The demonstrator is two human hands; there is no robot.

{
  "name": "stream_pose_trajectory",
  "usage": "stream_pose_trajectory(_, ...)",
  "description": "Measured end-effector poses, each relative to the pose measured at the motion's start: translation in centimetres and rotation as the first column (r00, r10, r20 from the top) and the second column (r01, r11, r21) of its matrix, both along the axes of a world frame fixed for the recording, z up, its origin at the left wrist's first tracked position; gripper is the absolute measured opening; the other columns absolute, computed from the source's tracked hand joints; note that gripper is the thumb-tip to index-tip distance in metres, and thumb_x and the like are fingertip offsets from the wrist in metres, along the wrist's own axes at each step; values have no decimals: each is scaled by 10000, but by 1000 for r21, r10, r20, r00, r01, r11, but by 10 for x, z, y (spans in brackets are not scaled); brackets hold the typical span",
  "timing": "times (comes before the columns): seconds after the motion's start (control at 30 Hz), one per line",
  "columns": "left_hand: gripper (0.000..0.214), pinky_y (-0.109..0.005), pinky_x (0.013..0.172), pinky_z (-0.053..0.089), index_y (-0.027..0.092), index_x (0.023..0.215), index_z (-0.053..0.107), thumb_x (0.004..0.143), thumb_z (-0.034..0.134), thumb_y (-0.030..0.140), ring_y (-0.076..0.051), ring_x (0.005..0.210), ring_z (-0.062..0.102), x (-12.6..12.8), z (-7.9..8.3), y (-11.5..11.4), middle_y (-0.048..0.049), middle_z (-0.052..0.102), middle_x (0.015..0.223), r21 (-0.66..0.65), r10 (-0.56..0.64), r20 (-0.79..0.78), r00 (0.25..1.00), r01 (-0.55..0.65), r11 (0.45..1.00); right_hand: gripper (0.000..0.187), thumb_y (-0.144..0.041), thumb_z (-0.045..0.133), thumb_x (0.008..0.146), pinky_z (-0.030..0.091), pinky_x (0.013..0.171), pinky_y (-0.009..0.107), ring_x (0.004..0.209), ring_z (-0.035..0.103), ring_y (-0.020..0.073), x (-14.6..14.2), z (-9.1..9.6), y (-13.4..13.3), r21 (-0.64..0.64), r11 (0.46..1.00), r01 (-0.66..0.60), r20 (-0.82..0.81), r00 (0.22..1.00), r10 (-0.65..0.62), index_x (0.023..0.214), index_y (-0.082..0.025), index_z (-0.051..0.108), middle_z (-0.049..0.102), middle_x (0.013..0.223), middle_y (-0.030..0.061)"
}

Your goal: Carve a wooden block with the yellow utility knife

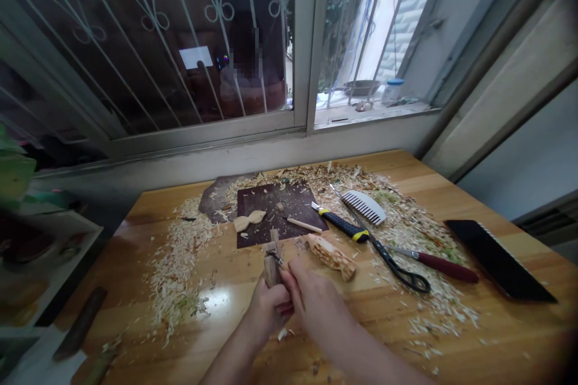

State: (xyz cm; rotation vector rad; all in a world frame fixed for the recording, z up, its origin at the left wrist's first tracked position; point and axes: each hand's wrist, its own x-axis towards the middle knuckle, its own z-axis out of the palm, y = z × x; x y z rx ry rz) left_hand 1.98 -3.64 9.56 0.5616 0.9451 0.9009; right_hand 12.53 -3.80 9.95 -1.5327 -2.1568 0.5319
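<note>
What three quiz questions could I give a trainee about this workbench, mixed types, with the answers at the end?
1. Multiple choice: what does the left hand grip?
A) a white comb
B) a piece of wood
C) a black-and-yellow knife

2. True or false: as pictured, the red-handled tool lies to the right of the dark square sheet.

3. Fill the blank: the roughly cut pale block on the table lies nearer the ____ hand.

Key: 1. B. 2. True. 3. Right; the right hand is just in front of it.
</note>
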Motion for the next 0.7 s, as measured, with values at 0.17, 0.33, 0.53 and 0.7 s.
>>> stream_pose_trajectory(0.17,174,-184,363,98,177,540,349,463,500,137,-17,355,162,-6,2,-1,90,264,423,-27,-75,214,974,83,996,279,-333,267,902,267,477,203,561,529,108,22,16,12,-170,972,-161,-111,983,144,750,-215,469,591,647,-17)
stream_pose_trajectory(0.33,208,-172,348,104,183,615,352,508,525,140,-14,357,136,-7,-3,-4,91,267,465,8,-137,320,937,142,990,241,-340,311,885,228,476,226,566,535,126,37,33,18,-153,972,-176,93,977,192,795,-210,493,604,653,6)
stream_pose_trajectory(0.53,216,-168,336,114,184,630,364,497,529,143,-14,352,166,-10,-1,-4,90,291,473,11,-148,283,948,151,989,228,-314,345,874,197,470,243,559,546,135,38,48,20,-153,974,-166,259,945,202,806,-200,530,625,648,29)
stream_pose_trajectory(0.7,225,-172,333,111,197,585,329,468,516,153,-18,336,174,-6,-6,-1,100,297,425,-4,-145,139,980,147,989,254,-324,369,866,211,464,234,570,566,136,37,59,25,-186,963,-196,278,929,243,741,-204,554,634,638,26)
